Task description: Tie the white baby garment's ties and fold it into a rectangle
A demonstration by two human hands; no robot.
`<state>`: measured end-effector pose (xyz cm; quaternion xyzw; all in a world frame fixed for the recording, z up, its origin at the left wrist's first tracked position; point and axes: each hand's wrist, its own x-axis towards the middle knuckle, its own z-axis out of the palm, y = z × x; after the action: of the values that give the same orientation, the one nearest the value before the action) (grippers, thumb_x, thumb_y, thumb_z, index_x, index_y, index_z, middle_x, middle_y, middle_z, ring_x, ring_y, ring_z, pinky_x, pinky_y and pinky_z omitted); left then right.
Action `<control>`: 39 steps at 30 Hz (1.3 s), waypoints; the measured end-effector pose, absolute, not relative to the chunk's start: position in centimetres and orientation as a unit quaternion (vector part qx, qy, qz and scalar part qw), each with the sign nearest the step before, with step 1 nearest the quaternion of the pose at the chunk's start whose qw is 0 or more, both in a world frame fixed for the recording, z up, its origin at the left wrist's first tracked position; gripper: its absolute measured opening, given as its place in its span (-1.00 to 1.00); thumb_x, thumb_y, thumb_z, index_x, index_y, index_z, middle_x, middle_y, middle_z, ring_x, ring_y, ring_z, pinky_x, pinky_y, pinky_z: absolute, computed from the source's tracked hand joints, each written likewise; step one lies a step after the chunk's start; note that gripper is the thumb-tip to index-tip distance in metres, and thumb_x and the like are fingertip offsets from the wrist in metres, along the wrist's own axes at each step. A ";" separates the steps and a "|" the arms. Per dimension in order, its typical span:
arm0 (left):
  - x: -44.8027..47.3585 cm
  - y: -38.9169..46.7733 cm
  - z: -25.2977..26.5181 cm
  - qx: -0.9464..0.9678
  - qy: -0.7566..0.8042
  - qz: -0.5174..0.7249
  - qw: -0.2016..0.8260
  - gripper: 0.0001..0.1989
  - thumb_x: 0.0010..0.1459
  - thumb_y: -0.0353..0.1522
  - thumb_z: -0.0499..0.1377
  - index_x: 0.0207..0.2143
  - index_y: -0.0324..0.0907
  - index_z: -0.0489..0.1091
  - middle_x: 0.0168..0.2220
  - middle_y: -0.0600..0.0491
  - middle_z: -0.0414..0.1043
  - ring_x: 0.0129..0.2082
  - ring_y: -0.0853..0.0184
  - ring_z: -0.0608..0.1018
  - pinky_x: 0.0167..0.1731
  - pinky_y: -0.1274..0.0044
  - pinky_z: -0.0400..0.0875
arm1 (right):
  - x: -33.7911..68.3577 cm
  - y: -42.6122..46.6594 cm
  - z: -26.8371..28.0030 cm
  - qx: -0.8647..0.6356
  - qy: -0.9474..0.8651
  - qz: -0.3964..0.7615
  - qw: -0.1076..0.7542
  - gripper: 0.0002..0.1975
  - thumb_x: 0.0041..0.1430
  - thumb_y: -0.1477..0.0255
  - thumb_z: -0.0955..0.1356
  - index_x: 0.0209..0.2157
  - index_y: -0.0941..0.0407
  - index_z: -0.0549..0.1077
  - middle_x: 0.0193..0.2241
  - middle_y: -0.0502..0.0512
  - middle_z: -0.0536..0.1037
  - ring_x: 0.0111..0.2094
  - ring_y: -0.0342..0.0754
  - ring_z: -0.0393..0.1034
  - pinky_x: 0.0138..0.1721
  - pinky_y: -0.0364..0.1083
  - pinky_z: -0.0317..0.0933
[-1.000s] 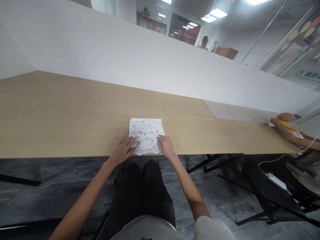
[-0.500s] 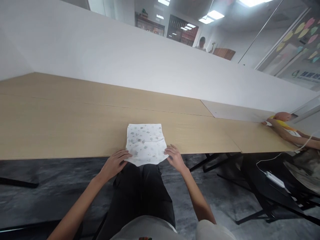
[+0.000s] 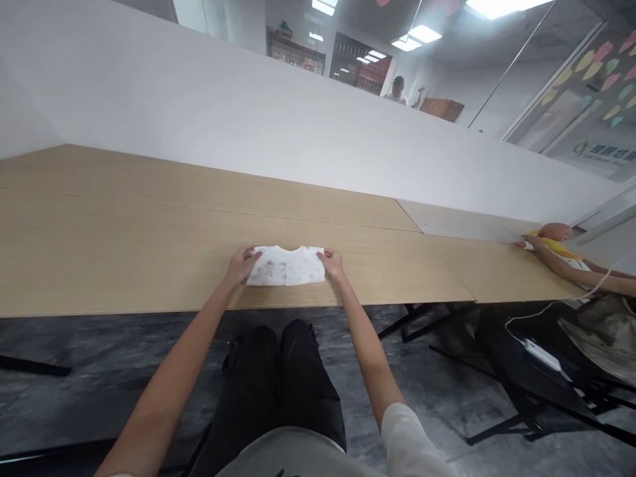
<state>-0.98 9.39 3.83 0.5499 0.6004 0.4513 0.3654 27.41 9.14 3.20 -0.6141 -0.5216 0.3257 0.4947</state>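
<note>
As the left hand [image 3: 241,264], arm outstretched, pinches one far corner, a folded white cloth [image 3: 287,269] with small printed motifs, far edge scooped, on the flat tan worktop [image 3: 124,252], right hand [image 3: 332,264] pinching the other corner.

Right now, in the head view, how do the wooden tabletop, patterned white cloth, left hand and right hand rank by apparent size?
1. Wooden tabletop, by far
2. Patterned white cloth
3. Left hand and right hand: too alike to rank
</note>
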 end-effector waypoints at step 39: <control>-2.5 6.0 0.1 0.647 0.619 0.413 0.164 -0.40 0.05 -0.31 0.12 0.18 -0.22 0.17 -0.01 -0.13 0.48 -0.13 0.14 0.56 -0.05 0.31 0.43 | 26.3 7.7 1.1 -0.642 -0.653 0.134 0.379 -0.53 0.08 0.67 0.20 0.01 0.15 0.44 -0.09 0.19 0.56 -0.08 -0.02 0.46 0.00 -0.05 0.29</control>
<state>-2.54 6.04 0.10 0.6474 0.6192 0.4130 0.1640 26.32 7.69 1.09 -0.6417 -0.6531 0.1338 0.3792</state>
